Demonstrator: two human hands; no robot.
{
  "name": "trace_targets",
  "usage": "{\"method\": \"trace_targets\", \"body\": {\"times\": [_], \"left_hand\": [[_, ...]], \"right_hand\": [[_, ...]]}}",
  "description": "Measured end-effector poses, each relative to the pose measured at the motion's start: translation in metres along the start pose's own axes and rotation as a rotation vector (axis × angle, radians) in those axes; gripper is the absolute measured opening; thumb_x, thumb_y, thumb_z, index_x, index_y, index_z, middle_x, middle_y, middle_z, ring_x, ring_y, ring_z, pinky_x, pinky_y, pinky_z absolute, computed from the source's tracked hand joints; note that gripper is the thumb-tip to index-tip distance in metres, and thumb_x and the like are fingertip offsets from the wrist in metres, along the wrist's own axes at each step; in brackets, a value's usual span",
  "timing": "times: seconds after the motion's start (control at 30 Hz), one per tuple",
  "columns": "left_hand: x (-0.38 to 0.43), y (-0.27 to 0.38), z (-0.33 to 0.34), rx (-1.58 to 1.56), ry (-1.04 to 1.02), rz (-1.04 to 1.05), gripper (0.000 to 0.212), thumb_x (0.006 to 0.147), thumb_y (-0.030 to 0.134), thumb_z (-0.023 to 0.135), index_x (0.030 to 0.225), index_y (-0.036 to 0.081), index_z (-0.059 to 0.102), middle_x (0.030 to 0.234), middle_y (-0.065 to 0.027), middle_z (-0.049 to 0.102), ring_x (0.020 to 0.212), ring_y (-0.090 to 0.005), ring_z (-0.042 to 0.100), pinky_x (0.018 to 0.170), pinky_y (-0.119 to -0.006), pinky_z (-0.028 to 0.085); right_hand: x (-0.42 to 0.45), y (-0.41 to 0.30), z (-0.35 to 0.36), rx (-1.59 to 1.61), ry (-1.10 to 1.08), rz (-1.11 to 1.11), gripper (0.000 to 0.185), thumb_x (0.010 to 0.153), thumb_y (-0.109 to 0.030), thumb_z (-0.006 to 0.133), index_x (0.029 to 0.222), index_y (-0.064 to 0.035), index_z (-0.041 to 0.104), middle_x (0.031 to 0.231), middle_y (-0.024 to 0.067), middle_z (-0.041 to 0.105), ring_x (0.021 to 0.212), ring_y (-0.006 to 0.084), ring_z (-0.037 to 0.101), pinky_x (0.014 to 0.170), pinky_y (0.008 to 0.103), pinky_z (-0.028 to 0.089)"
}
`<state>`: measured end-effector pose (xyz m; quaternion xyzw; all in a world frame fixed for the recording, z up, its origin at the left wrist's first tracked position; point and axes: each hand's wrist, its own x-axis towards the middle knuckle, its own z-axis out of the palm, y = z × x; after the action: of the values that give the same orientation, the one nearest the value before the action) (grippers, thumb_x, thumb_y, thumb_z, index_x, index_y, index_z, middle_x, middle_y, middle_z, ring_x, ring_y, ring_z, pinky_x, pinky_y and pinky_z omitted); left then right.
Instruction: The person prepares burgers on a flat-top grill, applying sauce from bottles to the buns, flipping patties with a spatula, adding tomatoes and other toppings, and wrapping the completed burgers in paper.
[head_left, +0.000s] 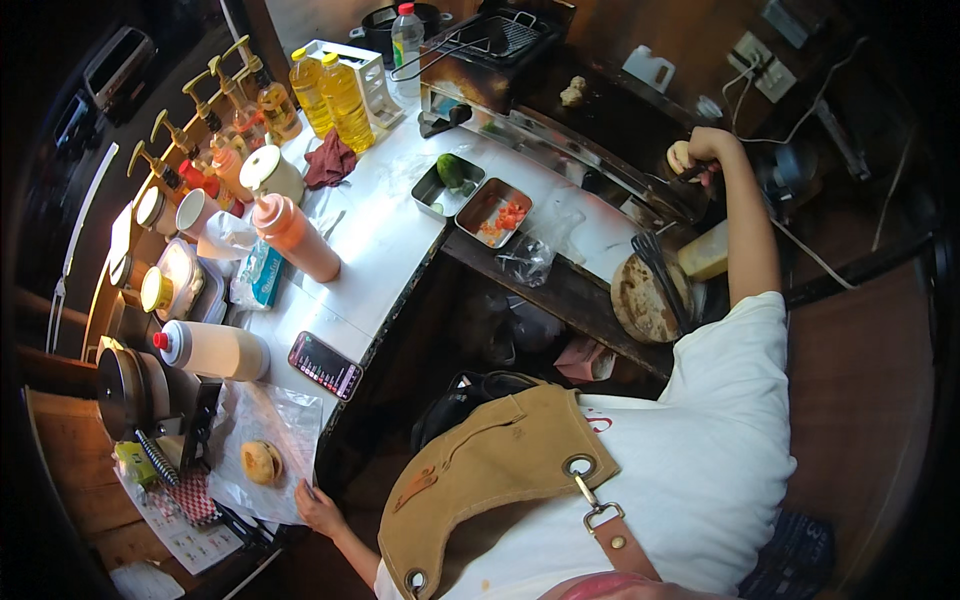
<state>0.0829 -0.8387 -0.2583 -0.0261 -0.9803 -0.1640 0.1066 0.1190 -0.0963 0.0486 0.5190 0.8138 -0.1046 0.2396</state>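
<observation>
My left hand (321, 511) pinches the edge of a sheet of translucent wrapping paper (281, 420) at the lower left. On that paper sits a round burger bun (261, 461) with a filling showing at its side. Far off at the upper right, my right hand (712, 146) is closed around a dark-handled utensil (688, 175), whose working end I cannot make out. A second bun (679, 159) shows right beside those fingers, near the griddle's edge; whether the hand also touches it is unclear. Some pale food (573, 91) lies on the dark griddle (607, 124).
Before me, the white counter (367, 270) carries a phone (326, 365), sauce bottles (296, 238), pump bottles and oil bottles (346, 105). Steel trays hold a cucumber (450, 171) and chopped tomato (510, 215). A black spatula (664, 281) rests across a round wooden board (637, 300). Cables (806, 124) hang at the right.
</observation>
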Motion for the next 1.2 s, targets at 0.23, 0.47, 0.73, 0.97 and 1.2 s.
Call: {"method": "trace_targets", "body": {"times": [0.23,0.47,0.73,0.97,1.2], "left_hand": [[-0.009,0.015,-0.017,0.184,0.064,-0.146,0.020,0.074,0.011,0.052,0.093,0.008,0.058,0.091,-0.0086,0.056,0.083,-0.0271,0.052,0.072,-0.036,0.041],[-0.009,0.012,-0.019,0.218,0.168,-0.113,0.023,0.066,0.006,0.056,0.089,0.009,0.056,0.084,-0.0053,0.055,0.082,-0.0211,0.052,0.073,-0.033,0.040],[-0.017,-0.004,-0.040,0.135,0.248,-0.109,0.023,0.064,0.010,0.060,0.087,0.010,0.057,0.080,-0.0038,0.055,0.079,-0.0195,0.052,0.073,-0.032,0.038],[-0.060,-0.054,-0.041,0.099,0.145,-0.130,0.025,0.061,0.008,0.061,0.086,0.013,0.058,0.084,-0.0005,0.054,0.084,-0.0160,0.051,0.082,-0.037,0.036],[-0.074,-0.073,-0.059,0.001,0.179,-0.158,0.016,0.065,0.009,0.061,0.081,0.015,0.061,0.079,0.0038,0.053,0.083,-0.0121,0.051,0.086,-0.040,0.033]], "right_hand": [[0.043,0.017,0.052,-0.222,0.413,-0.508,0.045,0.076,-0.025,0.051,0.115,-0.0036,0.041,0.111,0.0204,0.047,0.102,0.0336,0.046,0.085,0.0365,0.038],[-0.129,-0.157,0.112,-0.007,0.748,-1.258,0.041,0.065,-0.012,0.061,0.105,-0.0064,0.051,0.104,0.0141,0.049,0.098,0.0300,0.045,0.085,0.0384,0.034],[-0.242,-0.368,0.397,-0.152,0.176,-2.161,0.053,0.058,-0.022,0.069,0.102,-0.0059,0.044,0.106,0.0138,0.041,0.100,0.0303,0.039,0.082,0.0393,0.033],[-0.240,-0.408,0.433,-0.269,0.149,-2.268,0.050,0.057,-0.026,0.069,0.098,-0.0071,0.045,0.105,0.0127,0.042,0.099,0.0303,0.040,0.081,0.0398,0.033],[-0.226,-0.405,0.421,-0.303,-0.051,-2.321,0.030,0.063,-0.016,0.065,0.089,-0.0076,0.053,0.102,0.0071,0.053,0.091,0.0241,0.050,0.079,0.0355,0.037]]}}
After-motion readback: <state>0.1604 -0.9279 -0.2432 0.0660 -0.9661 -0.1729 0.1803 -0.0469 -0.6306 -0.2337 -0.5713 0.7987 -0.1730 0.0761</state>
